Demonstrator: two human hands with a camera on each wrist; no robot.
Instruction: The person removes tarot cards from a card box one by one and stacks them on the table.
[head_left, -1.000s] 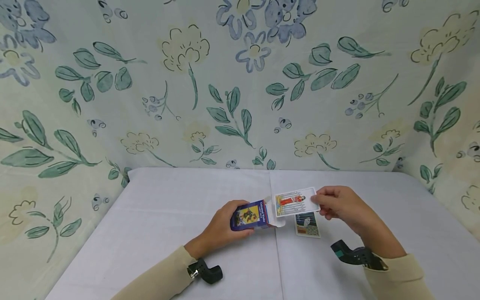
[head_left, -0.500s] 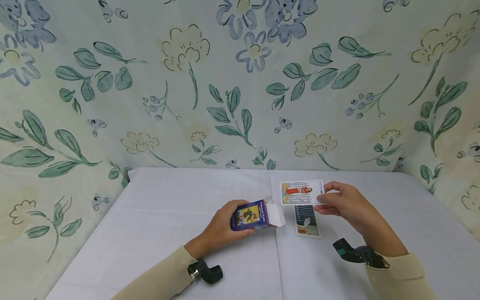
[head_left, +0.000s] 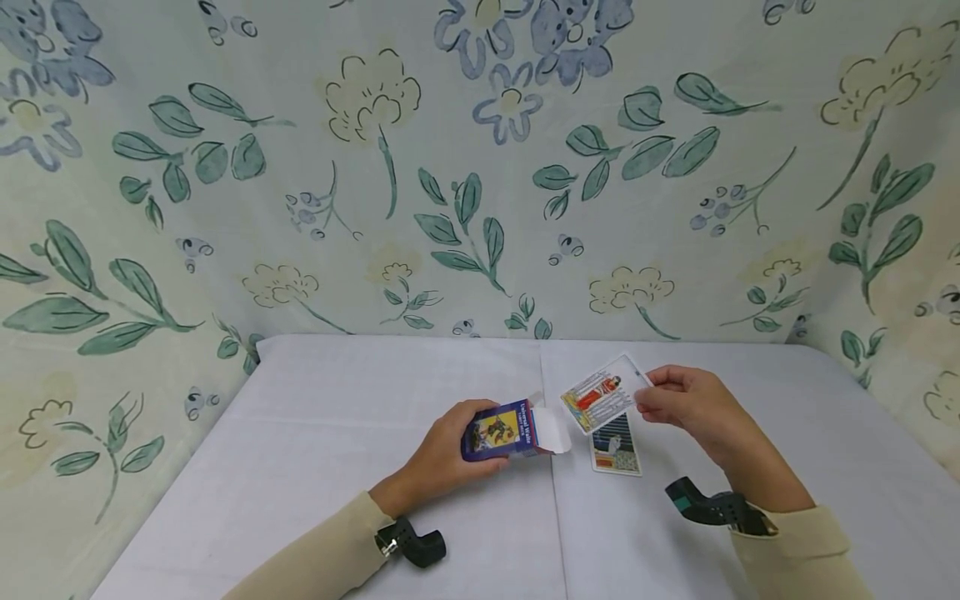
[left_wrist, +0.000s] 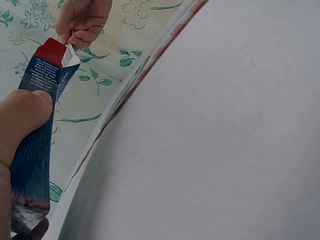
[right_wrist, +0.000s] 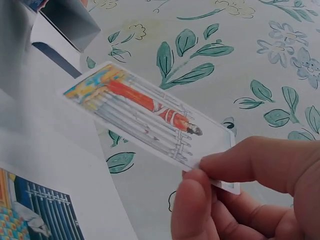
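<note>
My left hand [head_left: 438, 454] grips a blue card box [head_left: 501, 430] lying sideways on the white table [head_left: 337, 467], its white flap [head_left: 551, 429] hanging open toward the right. The same box [left_wrist: 37, 130] fills the left edge of the left wrist view under my thumb. My right hand [head_left: 686, 404] pinches the corner of a picture card [head_left: 602, 393] held tilted above the table, just right of the flap. In the right wrist view the card [right_wrist: 147, 120] shows a red figure among pale columns. A second card [head_left: 615, 450] lies face up on the table below it, its corner [right_wrist: 37, 212] visible.
A floral cloth [head_left: 480, 167] hangs behind and around the table. A seam [head_left: 551, 500] runs down the table's middle. Black wrist cameras [head_left: 412, 543] sit on both cream sleeves.
My right hand drew the card away from the box flap, lifted it up and right, then tilted it from level to slanted. The left hand and box stayed put.
</note>
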